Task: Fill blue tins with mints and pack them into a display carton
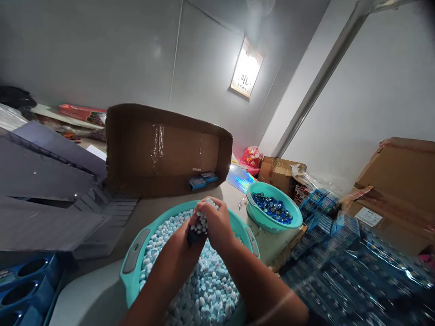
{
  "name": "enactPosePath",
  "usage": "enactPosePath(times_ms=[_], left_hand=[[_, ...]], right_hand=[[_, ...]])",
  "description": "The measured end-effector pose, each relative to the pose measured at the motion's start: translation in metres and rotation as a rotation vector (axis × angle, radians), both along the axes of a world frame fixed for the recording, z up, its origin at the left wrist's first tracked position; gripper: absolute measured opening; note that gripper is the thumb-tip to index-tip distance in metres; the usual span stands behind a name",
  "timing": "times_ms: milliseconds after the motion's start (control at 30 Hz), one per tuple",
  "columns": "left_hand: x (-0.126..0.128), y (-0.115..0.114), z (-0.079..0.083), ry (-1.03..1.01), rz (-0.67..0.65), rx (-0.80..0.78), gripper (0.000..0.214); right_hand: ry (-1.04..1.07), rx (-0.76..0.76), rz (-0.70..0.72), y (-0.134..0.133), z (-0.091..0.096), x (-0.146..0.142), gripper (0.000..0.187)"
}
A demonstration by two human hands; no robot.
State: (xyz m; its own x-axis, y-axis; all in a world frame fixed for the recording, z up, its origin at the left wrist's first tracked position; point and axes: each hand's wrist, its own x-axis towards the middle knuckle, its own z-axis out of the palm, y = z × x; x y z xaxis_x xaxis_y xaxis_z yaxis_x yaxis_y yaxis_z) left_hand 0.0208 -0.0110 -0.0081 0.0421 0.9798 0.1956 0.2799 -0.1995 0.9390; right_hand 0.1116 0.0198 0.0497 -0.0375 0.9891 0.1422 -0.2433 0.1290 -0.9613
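A large turquoise basin (134, 235) with grey handle pads stands in front of me, full of small, rounded white and pale-blue pieces (217, 285) that look like mints. Over its middle, my left hand (190, 244) and my right hand (217, 222) come together. Between them is a small dark container (196, 235), heaped with white pieces (202, 222). My left fingers wrap it from the left and below. The right hand curls around its right side and the heap. Parts of the container and several fingertips are hidden.
A smaller turquoise basin (260, 220) of shiny blue round lids (272, 208) stands to the right. Behind, a cardboard box (136, 149) on its side holds blue packets (197, 183). Wrapped blue boxes (340, 276) fill the right; a blue holed tray (34, 285) lies lower left.
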Motion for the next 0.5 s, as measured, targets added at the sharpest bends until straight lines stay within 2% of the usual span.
enactPosePath(times_ms=[133, 233, 333, 500], left_hand=[[0.002, -0.001, -0.005, 0.188, 0.059, 0.075, 0.051], [0.001, -0.001, -0.006, 0.188, 0.029, 0.069, 0.049], [0.0, 0.003, -0.01, 0.2, 0.053, 0.06, 0.047], [0.002, 0.007, -0.012, 0.288, 0.101, -0.072, 0.046]], right_hand=[[-0.017, 0.011, 0.005, -0.004, 0.001, 0.0, 0.02], [-0.043, -0.009, 0.015, -0.005, 0.002, 0.001, 0.021], [-0.063, -0.01, 0.036, 0.002, 0.002, 0.001, 0.02], [-0.084, -0.043, 0.072, 0.014, 0.001, -0.001, 0.017]])
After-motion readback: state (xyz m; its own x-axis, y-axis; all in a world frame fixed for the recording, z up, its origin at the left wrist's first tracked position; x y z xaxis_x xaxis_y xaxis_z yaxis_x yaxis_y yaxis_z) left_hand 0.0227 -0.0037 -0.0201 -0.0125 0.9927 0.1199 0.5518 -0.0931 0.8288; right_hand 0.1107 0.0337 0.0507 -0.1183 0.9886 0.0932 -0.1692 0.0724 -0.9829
